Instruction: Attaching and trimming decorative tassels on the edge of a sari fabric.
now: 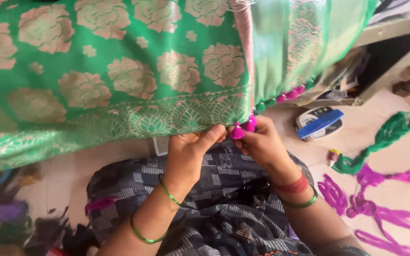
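Note:
A green woven cloth with pale flower motifs hangs in front of me, its patterned border running along the lower edge. My left hand pinches that border edge between thumb and fingers. Just to its right, my right hand grips a small pink tassel fixed at the cloth's corner. More pink and green tassels line the edge going up to the right. Both wrists wear green bangles; the right one also has a red band.
Below my hands lies my lap in dark patterned fabric. On the floor at right are a bundle of green thread, strands of magenta thread, a small thread spool and a white round box with a blue comb. Dark scraps lie at lower left.

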